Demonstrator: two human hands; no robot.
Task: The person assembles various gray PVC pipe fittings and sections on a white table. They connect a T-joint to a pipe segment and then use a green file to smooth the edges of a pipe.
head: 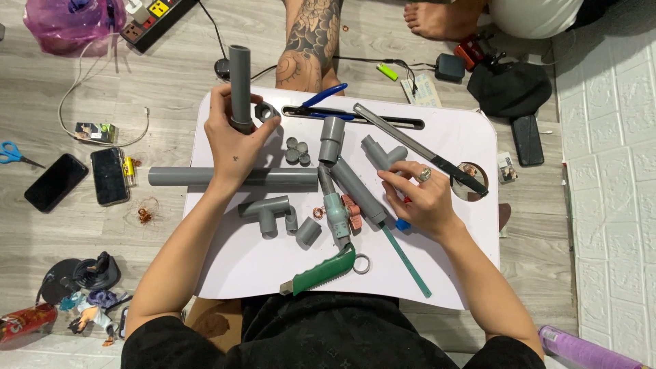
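My left hand (236,140) grips a short grey pipe (240,82) held upright above the white lap table (451,273), with a grey fitting at its lower end inside my fingers. My right hand (420,198) rests on the table over a small red and blue item, its fingertips touching a slanted grey pipe with a branch fitting (365,188). A long grey pipe (273,178) lies across the table under my left wrist. Between my hands sit a grey tee (266,210), a valve with a reddish handle (339,212) and small round caps (298,152).
A green-handled saw (321,273), a metal ring (361,263), a thin green blade (406,260), blue-handled pliers (321,102) and a long dark blade (424,152) lie on the table. Phones (109,175), scissors (14,154), a power strip (154,20) and another person's tattooed leg (311,44) are on the floor.
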